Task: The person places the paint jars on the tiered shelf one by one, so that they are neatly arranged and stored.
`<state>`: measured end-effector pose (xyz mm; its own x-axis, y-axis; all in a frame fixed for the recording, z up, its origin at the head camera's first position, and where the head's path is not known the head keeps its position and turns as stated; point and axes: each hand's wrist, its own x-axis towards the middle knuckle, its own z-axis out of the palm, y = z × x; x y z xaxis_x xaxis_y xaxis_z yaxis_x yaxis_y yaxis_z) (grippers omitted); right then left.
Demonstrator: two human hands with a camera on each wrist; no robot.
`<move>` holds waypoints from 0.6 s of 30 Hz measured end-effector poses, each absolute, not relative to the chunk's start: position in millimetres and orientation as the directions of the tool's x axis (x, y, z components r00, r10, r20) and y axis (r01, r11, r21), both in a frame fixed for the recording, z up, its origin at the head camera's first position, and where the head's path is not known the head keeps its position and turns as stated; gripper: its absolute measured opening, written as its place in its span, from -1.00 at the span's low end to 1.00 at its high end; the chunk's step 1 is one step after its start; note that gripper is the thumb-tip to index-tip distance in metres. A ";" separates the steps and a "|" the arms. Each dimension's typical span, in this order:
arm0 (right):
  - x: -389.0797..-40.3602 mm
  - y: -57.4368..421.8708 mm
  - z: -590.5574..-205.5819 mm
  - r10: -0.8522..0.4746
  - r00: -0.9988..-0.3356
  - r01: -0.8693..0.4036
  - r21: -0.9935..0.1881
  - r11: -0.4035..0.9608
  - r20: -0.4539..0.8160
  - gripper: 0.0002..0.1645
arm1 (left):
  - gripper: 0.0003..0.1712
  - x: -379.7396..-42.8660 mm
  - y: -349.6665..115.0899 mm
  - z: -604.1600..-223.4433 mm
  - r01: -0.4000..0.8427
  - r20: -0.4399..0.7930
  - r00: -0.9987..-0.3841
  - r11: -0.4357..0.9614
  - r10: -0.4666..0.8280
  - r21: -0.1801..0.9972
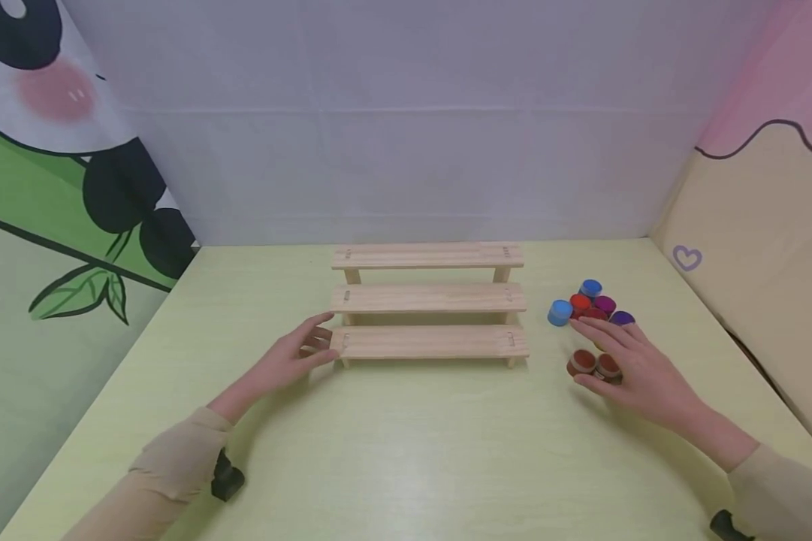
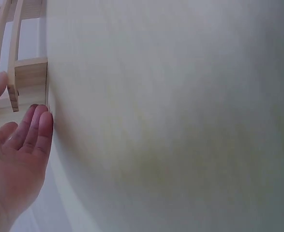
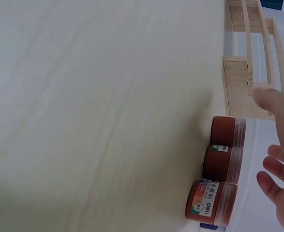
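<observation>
A three-tier wooden display rack (image 1: 429,343) stands on the table. My left hand (image 1: 297,350) is at its left end, fingers loosely bent and thumb right at the lowest tier's corner; in the left wrist view the hand (image 2: 21,164) shows its palm beside that tier. On the right, my right hand (image 1: 642,372) hovers over a cluster of small paint jars, fingers spread and relaxed, holding none. Two brown jars (image 1: 582,363) sit under its thumb and fingers. The right wrist view shows a labelled brown jar (image 3: 207,202) below the fingers.
Behind the right hand are a light blue jar (image 1: 559,312), a darker blue jar (image 1: 590,288), a red jar (image 1: 579,303) and a purple jar (image 1: 605,304). Other jars are partly hidden by the hand. A pale cloth backdrop (image 1: 412,165) closes off the table's far edge.
</observation>
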<state>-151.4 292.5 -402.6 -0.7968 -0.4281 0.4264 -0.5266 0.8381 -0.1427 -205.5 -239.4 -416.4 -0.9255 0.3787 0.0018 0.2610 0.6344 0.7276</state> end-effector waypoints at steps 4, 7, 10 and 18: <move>-150.2 292.7 -405.7 -0.408 -0.816 -0.514 -0.190 0.837 0.410 -0.01 | -0.21 -204.1 -238.6 -418.9 0.226 -0.018 -0.930 0.612 0.367 0.758; -149.7 292.5 -408.2 -0.394 -0.822 -0.511 -0.230 0.828 0.411 -0.07 | -0.23 -204.3 -238.3 -422.8 0.194 -0.029 -0.928 0.546 0.372 0.815; -150.0 292.2 -411.3 -0.371 -0.831 -0.501 -0.267 0.823 0.414 -0.17 | -0.24 -204.8 -237.7 -426.1 0.173 -0.029 -0.920 0.471 0.390 0.865; -150.1 292.0 -417.9 -0.328 -0.855 -0.463 -0.305 0.832 0.401 -0.30 | -0.26 -205.1 -235.7 -428.8 0.110 -0.041 -0.912 0.340 0.407 0.934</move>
